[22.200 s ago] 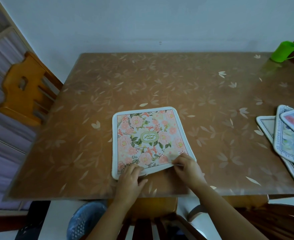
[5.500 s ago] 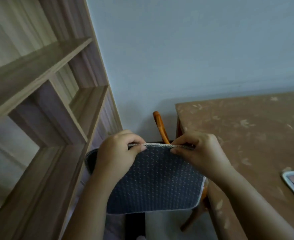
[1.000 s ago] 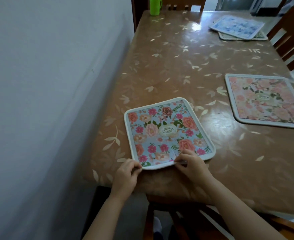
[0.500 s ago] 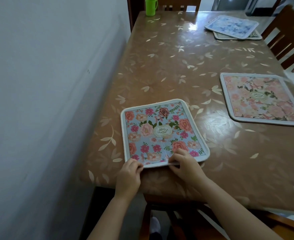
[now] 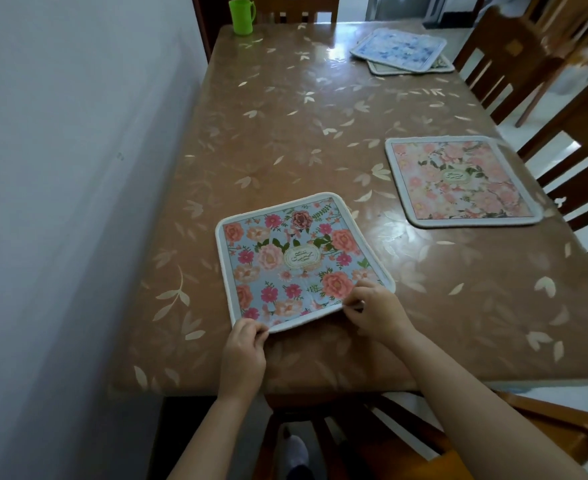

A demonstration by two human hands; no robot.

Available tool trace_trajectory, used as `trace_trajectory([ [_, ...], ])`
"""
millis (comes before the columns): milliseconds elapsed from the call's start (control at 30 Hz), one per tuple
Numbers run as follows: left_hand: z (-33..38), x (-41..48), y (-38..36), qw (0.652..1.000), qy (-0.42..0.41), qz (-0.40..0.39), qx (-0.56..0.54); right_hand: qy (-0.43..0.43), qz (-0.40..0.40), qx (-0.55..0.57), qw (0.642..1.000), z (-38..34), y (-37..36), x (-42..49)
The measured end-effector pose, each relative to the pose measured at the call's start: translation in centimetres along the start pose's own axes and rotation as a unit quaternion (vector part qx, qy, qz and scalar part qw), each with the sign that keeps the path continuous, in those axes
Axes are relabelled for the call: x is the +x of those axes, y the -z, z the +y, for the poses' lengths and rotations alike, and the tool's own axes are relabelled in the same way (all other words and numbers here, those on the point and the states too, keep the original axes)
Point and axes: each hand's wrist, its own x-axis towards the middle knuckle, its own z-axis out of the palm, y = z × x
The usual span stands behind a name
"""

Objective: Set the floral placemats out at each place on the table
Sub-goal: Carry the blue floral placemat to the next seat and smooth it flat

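A light-blue floral placemat (image 5: 299, 259) lies flat on the brown table (image 5: 285, 133) at the near end. My left hand (image 5: 244, 355) pinches its near left corner. My right hand (image 5: 375, 313) pinches its near edge towards the right corner. A pink floral placemat (image 5: 458, 181) lies flat at the right side of the table. A stack of placemats, a blue floral one (image 5: 398, 48) on top, sits at the far right.
A green plastic cup (image 5: 242, 15) stands at the table's far left corner. A white wall (image 5: 60, 202) runs along the left side. Wooden chairs (image 5: 562, 143) stand along the right, one (image 5: 299, 8) at the far end, and another (image 5: 493, 434) just below my arms.
The blue floral placemat has slid slightly nearer to the table's edge and turned a little, both hands keeping their pinch on its near edge. The view has shifted a bit.
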Motion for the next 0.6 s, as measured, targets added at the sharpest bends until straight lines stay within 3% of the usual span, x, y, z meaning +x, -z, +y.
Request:
trace_trajectory([
  [233, 4.0, 2.6, -2.3, 0.988, -0.126, -0.053, 0.07, -0.055, 0.056, 0.011, 0.997, 1.7, 2.5, -2.4],
  [367, 7.7, 2.9, -4.3, 0.978, -0.19, -0.071, 0.052, -0.038, 0.066, 0.022, 0.997, 0.6, 2.1, -3.1],
  [600, 7.9, 2.3, -5.1, 0.988, -0.122, -0.085, -0.036, -0.023, 0.062, 0.037, 0.997, 0.3, 1.8, -4.2],
])
